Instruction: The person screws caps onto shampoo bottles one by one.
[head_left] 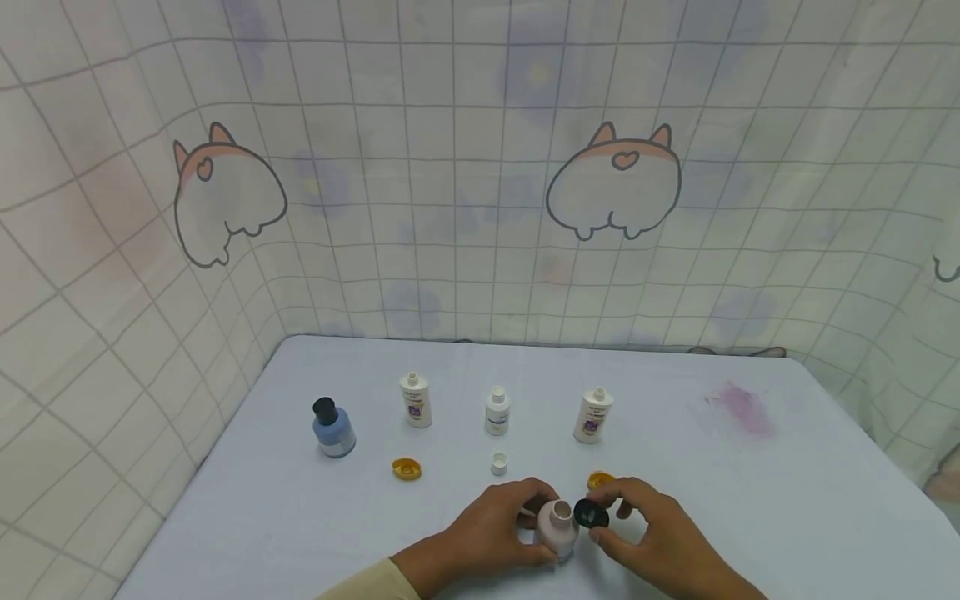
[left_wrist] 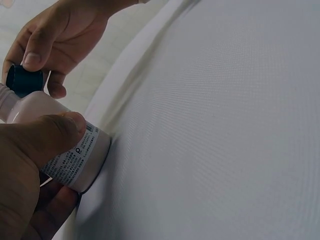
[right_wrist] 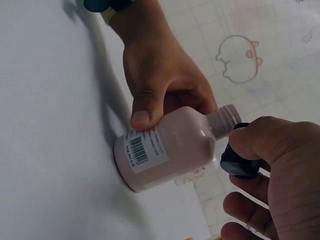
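Observation:
Near the table's front edge my left hand (head_left: 498, 525) grips a pinkish bottle (head_left: 557, 533) around its body. The bottle stands upright on the table with its threaded neck bare. In the right wrist view a barcode label shows on the bottle (right_wrist: 175, 147). Between thumb and fingers my right hand (head_left: 656, 533) pinches a black cap (head_left: 592, 513), tilted so its hollow underside faces the head camera. The cap (left_wrist: 25, 81) is right beside the bottle's neck, off the opening. Just behind my right hand lies a yellow cap (head_left: 601, 480), partly hidden by the fingers.
A blue bottle (head_left: 333, 429) with a black cap stands at the left. Three uncapped white bottles, left (head_left: 416, 402), middle (head_left: 497, 412) and right (head_left: 593, 416), stand farther back. Another yellow cap (head_left: 407, 469) and a small white cap (head_left: 499, 463) lie in front. A pink stain (head_left: 745, 408) marks the right side.

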